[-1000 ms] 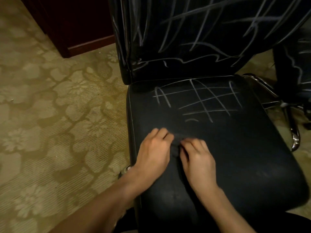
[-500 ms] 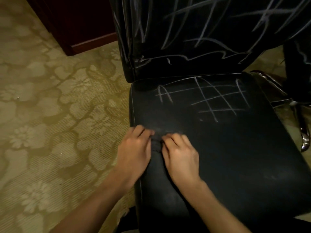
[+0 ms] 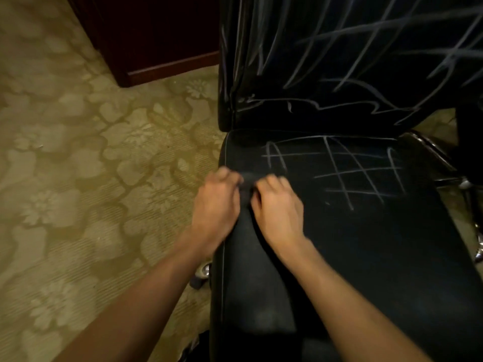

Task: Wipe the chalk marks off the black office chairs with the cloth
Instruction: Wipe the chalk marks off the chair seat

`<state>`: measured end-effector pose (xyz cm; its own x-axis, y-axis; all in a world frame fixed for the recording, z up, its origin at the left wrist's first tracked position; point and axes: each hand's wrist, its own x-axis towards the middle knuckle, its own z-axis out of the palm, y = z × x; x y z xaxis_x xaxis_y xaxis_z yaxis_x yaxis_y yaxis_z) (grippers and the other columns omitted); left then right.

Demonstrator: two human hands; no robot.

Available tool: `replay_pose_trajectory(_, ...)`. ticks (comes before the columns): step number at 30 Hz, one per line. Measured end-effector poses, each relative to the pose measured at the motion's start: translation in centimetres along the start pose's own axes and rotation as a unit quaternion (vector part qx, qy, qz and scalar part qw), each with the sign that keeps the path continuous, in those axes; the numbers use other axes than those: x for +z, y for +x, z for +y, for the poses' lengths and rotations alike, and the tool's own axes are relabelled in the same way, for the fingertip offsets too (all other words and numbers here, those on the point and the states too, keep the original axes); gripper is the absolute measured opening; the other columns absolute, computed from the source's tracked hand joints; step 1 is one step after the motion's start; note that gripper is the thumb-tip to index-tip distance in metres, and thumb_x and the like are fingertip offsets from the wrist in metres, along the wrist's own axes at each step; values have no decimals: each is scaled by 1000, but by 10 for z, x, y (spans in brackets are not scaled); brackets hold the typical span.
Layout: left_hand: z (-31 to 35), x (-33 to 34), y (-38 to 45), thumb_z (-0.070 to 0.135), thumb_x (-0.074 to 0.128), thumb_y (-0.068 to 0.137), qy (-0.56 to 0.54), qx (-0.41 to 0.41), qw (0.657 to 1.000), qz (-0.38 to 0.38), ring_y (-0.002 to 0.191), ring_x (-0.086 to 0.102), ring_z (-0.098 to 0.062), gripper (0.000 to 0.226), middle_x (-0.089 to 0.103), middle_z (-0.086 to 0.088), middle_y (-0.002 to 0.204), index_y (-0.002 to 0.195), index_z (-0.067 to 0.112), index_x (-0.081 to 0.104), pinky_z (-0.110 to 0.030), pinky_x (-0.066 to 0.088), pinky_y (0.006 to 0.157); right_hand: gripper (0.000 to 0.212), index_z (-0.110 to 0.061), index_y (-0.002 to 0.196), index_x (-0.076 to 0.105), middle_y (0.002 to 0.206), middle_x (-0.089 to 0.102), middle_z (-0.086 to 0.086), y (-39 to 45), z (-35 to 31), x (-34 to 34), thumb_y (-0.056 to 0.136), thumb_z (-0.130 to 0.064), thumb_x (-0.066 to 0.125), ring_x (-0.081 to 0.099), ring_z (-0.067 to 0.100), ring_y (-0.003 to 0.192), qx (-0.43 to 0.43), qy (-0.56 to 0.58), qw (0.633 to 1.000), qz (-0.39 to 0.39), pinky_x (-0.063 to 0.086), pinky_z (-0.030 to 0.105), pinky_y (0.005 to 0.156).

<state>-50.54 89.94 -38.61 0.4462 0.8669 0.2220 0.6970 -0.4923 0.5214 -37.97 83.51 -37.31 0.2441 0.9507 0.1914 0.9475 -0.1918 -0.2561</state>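
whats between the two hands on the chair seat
In the head view, a dark cloth sits bunched between the left hand and the right hand, on the black seat. Both hands appear to hold it.

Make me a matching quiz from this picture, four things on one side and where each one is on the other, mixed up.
Things:
1. cloth
2. chalk grid
3. carpet
4. long chalk strokes

Places:
A. on the floor left of the chair
B. on the backrest
C. between the two hands at the seat's left edge
D. on the seat, right of the hands

Pairs: 1-C, 2-D, 3-A, 4-B
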Motion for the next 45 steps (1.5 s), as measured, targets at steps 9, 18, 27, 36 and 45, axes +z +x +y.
replay_pose_trajectory(9,21,35,108,-1,53,89,34,21,999,-11,95,61,-37,22,64,-15,102,103,6,69,-48,50,79,14,-5,97,68,99,64,11,93,53,12,91,-9,56,59,31,95,15,-51,999,-3,42,35,65)
replay_pose_trajectory(18,38,37,83,-1,57,87,23,25,999,-20,90,61,-35,16,64,-14,95,97,6,68,-45,49,75,13,-9,97,67,99,63,8,71,62,-5,88,-16,60,56,26,95,37,-17,999,-9,38,31,67)
replay_pose_trajectory(27,52,48,59,-5,61,80,22,75,997,-28,85,58,-32,18,61,-9,90,92,8,67,-42,52,61,8,-5,82,67,83,64,11,31,76,-11,75,-1,68,59,31,77,17,-5,1000,4,47,34,56)
replay_pose_trajectory(36,86,84,151,1,56,93,83,34,995,-49,107,56,-29,19,61,-11,115,109,7,64,-31,41,68,17,1,94,65,99,62,17,117,118,-6,90,3,49,58,36,94,74,-53,996,-4,33,34,66)
replay_pose_trajectory(45,113,64,-3,-6,70,69,-29,146,983,-108,81,57,-28,23,61,-5,87,84,12,65,-36,51,59,16,-7,94,70,93,67,7,-72,113,-45,78,-5,70,60,26,84,96,9,995,26,52,34,65)
